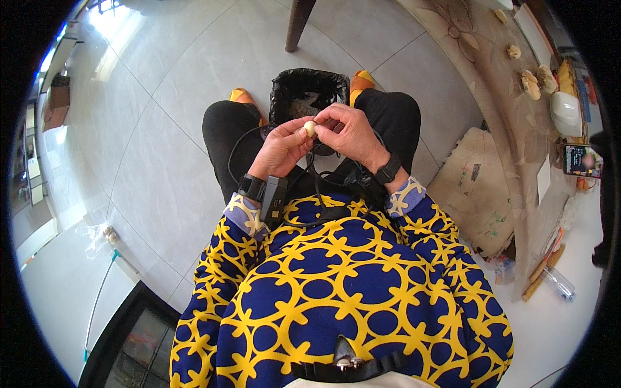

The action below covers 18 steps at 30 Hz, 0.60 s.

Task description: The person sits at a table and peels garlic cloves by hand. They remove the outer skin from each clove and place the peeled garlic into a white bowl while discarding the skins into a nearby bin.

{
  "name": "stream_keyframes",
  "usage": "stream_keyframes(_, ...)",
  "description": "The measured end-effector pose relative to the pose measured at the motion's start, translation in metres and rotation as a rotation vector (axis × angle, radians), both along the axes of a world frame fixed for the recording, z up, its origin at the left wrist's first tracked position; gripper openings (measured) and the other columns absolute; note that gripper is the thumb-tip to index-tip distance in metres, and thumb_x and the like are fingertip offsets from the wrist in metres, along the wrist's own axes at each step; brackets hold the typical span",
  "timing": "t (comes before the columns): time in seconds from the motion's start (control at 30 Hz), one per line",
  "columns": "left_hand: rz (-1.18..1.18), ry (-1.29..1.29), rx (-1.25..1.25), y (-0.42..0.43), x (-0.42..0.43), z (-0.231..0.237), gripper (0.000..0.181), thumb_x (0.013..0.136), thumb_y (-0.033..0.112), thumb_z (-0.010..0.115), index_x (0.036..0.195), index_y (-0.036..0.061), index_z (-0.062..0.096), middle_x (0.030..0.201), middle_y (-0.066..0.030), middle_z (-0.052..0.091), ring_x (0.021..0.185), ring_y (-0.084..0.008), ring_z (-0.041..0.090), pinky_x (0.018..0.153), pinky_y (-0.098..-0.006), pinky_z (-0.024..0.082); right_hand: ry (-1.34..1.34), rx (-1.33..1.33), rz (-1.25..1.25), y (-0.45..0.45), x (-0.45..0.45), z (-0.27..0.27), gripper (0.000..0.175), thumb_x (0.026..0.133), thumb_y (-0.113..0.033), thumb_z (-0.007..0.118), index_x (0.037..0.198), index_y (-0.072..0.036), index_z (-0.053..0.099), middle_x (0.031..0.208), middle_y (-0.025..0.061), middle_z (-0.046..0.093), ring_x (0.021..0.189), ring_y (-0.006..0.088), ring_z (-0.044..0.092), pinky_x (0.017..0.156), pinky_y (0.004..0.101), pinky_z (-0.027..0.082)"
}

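A small, cream-coloured rounded piece (310, 128), which looks like a peeled garlic clove, is between my hands. My left hand (285, 145) pinches it between thumb and fingers. The fingertips of my right hand (351, 133) touch its right side; whether they grip a bit of it cannot be told. Just beyond and below my hands stands a bin (286, 92) lined with a black plastic bag. Some pale scraps (304, 107) lie inside it, partly hidden by my fingers.
Black cables (318, 179) run between my wrists over my lap. A table leg (298, 26) stands beyond the bin. At right, a covered table (478, 63) bears pale bulb-like pieces (530, 85) and a phone (582, 160). Flattened cardboard (473, 189) rests beside it. A plastic bag (99, 240) lies left.
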<state>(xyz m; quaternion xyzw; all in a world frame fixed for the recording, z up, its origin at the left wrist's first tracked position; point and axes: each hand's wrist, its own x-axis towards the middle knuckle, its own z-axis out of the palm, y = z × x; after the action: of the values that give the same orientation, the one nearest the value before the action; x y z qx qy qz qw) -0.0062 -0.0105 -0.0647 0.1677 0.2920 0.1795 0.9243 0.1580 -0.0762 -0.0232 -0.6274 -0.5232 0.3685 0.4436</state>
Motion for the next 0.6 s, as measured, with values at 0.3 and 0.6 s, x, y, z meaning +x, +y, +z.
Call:
stream_keyframes(0.3, -0.043, -0.015, 0.062, 0.0007, -0.0031, -0.0040, 0.034, 0.088, 0.010, 0.056, 0.120, 0.0009, 0.049, 0.103, -0.0055, 0.058, 0.089, -0.0117, 0.058, 0.081, -0.0253, 0.048, -0.188, 0.036, 0.043, 0.0006, -0.0001, -0.0013, 0.016, 0.076, -0.015, 0.064, 0.074, -0.002, 0.055, 0.073, 0.0082, 0.054, 0.063, 0.0221, 0.055, 0.055, 0.0315, 0.045)
stream_keyframes(0.6, -0.037, -0.016, 0.023, -0.0005, -0.0018, 0.0004, 0.027, 0.087, 0.008, 0.057, 0.113, 0.0021, 0.051, 0.097, -0.0046, 0.060, 0.085, -0.0120, 0.059, 0.078, -0.0256, 0.049, -0.223, 0.019, 0.007, 0.0000, 0.0005, -0.0026, 0.014, 0.077, -0.014, 0.062, 0.073, -0.003, 0.055, 0.071, 0.0082, 0.055, 0.063, 0.0232, 0.055, 0.055, 0.0327, 0.045)
